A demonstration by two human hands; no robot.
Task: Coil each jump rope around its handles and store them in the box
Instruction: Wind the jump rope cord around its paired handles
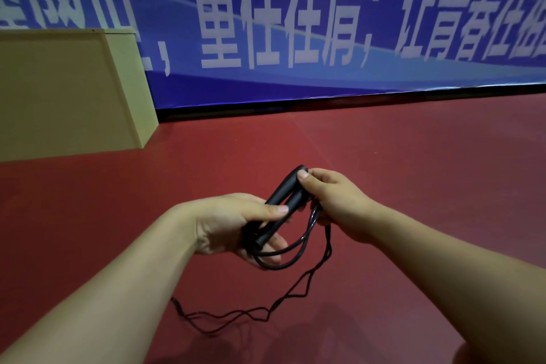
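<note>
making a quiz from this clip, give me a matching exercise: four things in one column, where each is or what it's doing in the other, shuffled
Things
1. left hand
2. right hand
3. thin black cord of the jump rope
4. tan cardboard box

Places or states
A. trails in loose loops on the red floor
B. stands at the far left by the blue banner wall
C. pinches the top ends of the two black handles
D. grips the lower ends of the handles

Pairs: 1-D, 2-C, 3-A, 4-B
</note>
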